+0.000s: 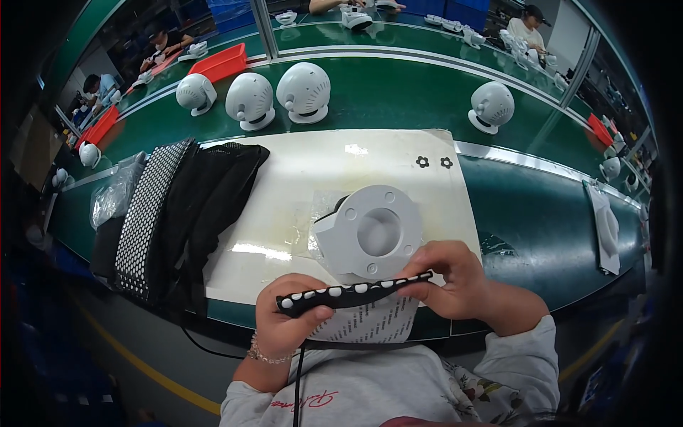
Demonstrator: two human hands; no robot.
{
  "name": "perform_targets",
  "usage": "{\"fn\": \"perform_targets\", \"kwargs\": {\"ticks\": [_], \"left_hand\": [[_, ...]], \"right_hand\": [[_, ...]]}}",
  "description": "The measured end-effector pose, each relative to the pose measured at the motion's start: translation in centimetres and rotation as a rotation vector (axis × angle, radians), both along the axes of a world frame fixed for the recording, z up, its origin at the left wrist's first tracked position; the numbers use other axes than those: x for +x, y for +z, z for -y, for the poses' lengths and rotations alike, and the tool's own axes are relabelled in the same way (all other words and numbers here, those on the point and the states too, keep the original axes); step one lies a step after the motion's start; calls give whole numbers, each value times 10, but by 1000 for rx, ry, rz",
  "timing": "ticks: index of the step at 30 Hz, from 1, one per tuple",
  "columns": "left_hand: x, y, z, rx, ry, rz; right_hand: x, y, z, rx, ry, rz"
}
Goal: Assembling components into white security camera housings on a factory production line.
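Note:
Between both hands, close to my body, is a black dotted sheet [346,293] with rows of white round spots, its upper edge bent over. Printed white backing paper [370,320] shows below that edge, apparently part of the same sheet. My left hand [288,313] pinches its left end, thumb in front. At the right end, the thumb and fingers of my right hand [448,279] close on a narrow corner. Just beyond the sheet, a white plastic housing [407,226] lies with its round ring-shaped base facing up, on clear plastic film [302,242].
Under the housing is a white board [284,192]. To its left lie a black cloth [206,185], another dotted strip [151,213] and clear bags [117,192]. White rounded devices [304,92] stand on the green conveyor [398,99]. A flat white packet [605,231] lies right. Several people work beyond.

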State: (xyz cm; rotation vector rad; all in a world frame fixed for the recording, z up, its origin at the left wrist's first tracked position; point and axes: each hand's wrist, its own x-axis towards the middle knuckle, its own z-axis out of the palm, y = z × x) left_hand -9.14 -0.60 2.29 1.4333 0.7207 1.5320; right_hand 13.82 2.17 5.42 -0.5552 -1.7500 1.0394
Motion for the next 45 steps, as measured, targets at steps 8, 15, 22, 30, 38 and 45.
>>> {"fn": "perform_targets", "kwargs": {"ticks": [8,15,22,30,38,45], "left_hand": [[-16,0,6,-61,35,-8],[-27,2,8,-202,147,82],[-38,4,8,-200,198,79],[-41,13,13,-202,179,-91],[-42,10,7,-27,159,-183],[-45,1,-6,176,222,-266]], "right_hand": [[-7,36,-13,326,88,559],[-14,43,-6,62,-16,290],[-34,35,-6,466,-114,492],[-60,33,-2,491,-90,214],[-71,21,2,614,-82,286],[-60,34,-33,366,-38,122]]}}
